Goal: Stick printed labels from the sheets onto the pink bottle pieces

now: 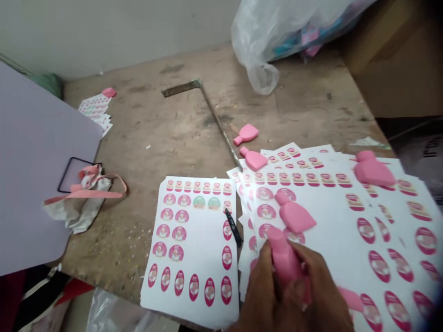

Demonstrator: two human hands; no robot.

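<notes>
Pink bottle [284, 258] is pinched between left hand [258, 293] and right hand [323, 288], right of the sticker sheet [204, 235], probably braced from both sides for steadiness; black tool [234, 227] is laid over that sheet's right edge, presumably within easy reach.

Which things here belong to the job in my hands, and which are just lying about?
Likely part of the job:
pink bottle, in your left hand and right hand
loose pink bottles
label sheets
black tool, perhaps

Probably just lying about:
metal bar
plastic bag
cloth with pink strap
cardboard box
</notes>
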